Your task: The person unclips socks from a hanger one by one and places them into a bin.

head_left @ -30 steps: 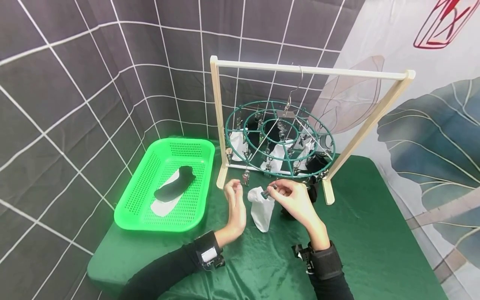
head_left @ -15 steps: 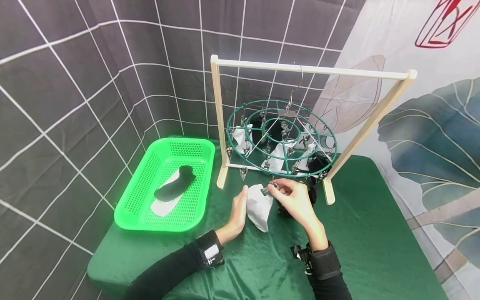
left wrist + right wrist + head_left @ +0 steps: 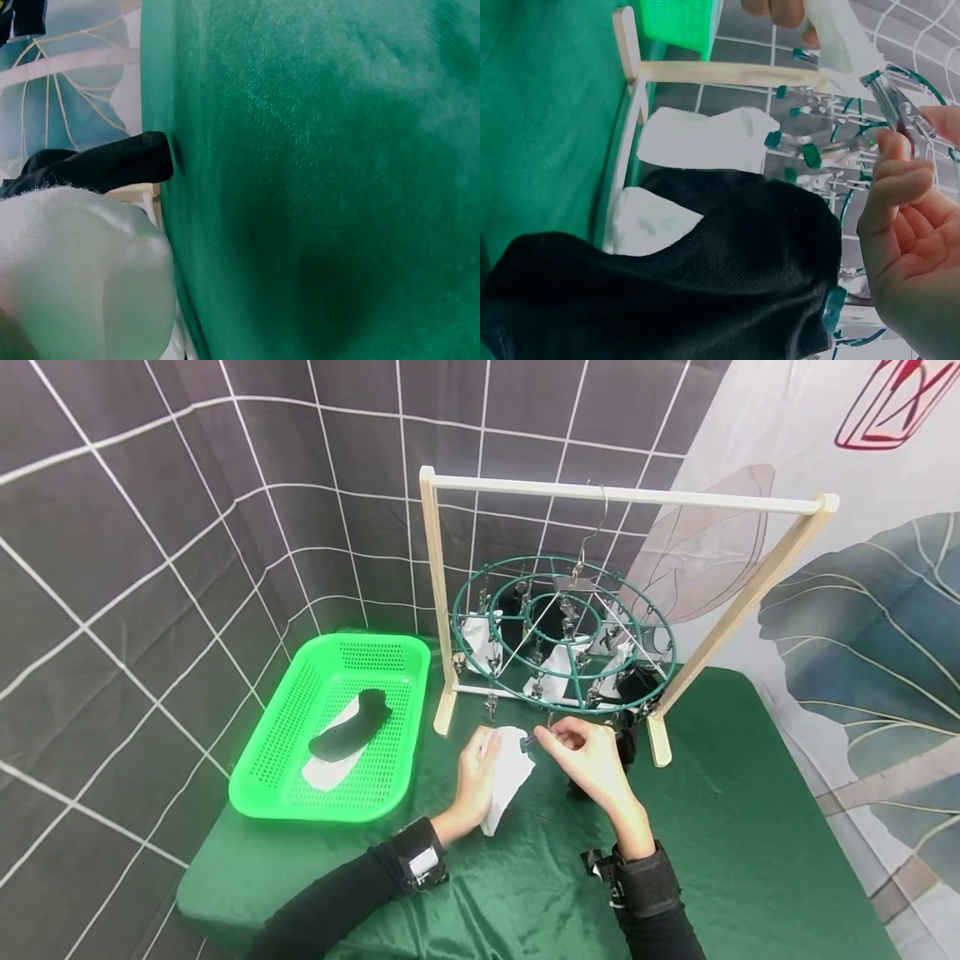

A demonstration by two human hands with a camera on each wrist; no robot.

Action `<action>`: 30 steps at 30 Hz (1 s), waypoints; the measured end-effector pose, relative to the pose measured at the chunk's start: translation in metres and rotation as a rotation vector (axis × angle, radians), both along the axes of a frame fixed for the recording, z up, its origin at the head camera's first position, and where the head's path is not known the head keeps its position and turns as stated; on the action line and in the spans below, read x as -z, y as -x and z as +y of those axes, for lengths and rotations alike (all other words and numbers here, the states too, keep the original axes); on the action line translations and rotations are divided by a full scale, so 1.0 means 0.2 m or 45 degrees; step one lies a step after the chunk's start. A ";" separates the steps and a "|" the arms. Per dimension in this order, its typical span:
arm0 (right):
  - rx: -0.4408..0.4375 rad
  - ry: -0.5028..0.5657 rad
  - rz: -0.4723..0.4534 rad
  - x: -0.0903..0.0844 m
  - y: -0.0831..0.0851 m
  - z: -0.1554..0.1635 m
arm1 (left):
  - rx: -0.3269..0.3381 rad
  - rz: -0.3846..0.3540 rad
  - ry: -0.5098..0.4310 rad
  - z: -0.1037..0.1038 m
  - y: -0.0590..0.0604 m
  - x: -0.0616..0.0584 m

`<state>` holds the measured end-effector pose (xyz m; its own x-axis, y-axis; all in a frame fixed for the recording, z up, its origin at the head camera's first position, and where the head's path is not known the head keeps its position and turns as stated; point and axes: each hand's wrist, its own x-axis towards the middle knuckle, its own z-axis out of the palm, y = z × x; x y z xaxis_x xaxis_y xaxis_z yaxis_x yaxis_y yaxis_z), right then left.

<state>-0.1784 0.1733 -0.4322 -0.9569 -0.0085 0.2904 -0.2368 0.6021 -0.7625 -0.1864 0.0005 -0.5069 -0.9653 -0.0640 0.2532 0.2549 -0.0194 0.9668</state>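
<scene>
In the head view my left hand (image 3: 474, 781) grips a white sock (image 3: 510, 777), its thumb lying along the cloth. My right hand (image 3: 591, 762) pinches a metal clothes clip (image 3: 891, 105), whose green tip meets the sock's upper edge in the right wrist view. This clip hangs at the front of a round green sock hanger (image 3: 592, 711). Close up, the white sock (image 3: 90, 277) fills the lower left of the left wrist view. Below my right hand in its wrist view hangs a black sock (image 3: 727, 277), held by another clip.
A wooden rack (image 3: 510, 487) carries the hanger, with several white and black socks clipped on it. Another clip (image 3: 491, 703) dangles at the hanger's front left. At left, a green basket (image 3: 322, 817) holds a dark sock (image 3: 351, 731) over a white one (image 3: 322, 774).
My left hand was open beside the hanging white sock; it has moved right and now grips it, drawing it slightly left. The right hand still pinches the clip.
</scene>
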 end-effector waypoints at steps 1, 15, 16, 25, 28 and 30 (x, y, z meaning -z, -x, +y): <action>-0.004 -0.009 0.010 0.00 0.00 0.00 | -0.005 -0.004 0.022 0.00 0.00 0.00; -0.009 -0.006 0.019 0.06 0.03 0.02 | 0.013 -0.020 0.094 -0.01 0.01 0.01; -0.011 -0.003 0.009 0.06 0.03 0.02 | 0.012 -0.024 0.094 -0.01 0.01 0.01; -0.105 0.037 0.067 0.07 0.05 0.00 | 0.031 -0.047 0.079 0.00 0.01 0.01; -0.111 0.040 0.119 0.06 0.05 -0.01 | 0.025 -0.036 0.086 0.00 0.01 0.01; -0.109 0.040 0.149 0.06 0.04 -0.02 | 0.024 -0.028 0.098 -0.01 0.01 0.01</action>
<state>-0.1871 0.1699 -0.4442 -0.9126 -0.0776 0.4014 -0.3746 0.5520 -0.7449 -0.1892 -0.0006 -0.5084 -0.9715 -0.0266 0.2357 0.2341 0.0506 0.9709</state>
